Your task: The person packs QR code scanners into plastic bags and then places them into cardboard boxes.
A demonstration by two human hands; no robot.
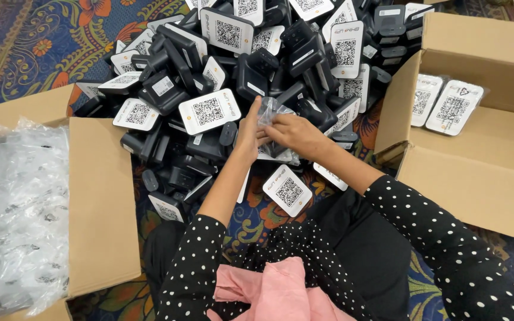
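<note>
Seen from above, a person sits on a patterned rug [43,41], sleeves black with white dots, a pink cloth [281,294] in the lap. Both hands meet at centre over a clear plastic bag [272,113] that crinkles and shines. The left hand [247,134] has its fingers [254,110] pressed together, pinching the bag's near edge. The right hand [295,134] curls its fingers closed on the bag from the other side — something dark shows through the film, but what exactly cannot be told.

Just below the hands lies a white rounded card [288,190] printed with a square black code. To the left, an open cardboard box [99,196] holds a heap of empty clear bags [16,214], glossy and rumpled. To the right, a second box [477,184] holds two bagged white cards [447,106] standing against its wall.

Beyond the hands rises a big pile of devices [257,59] — small black plastic blocks, matte and boxy, each with a white code card attached, lying at all angles and touching one another.
</note>
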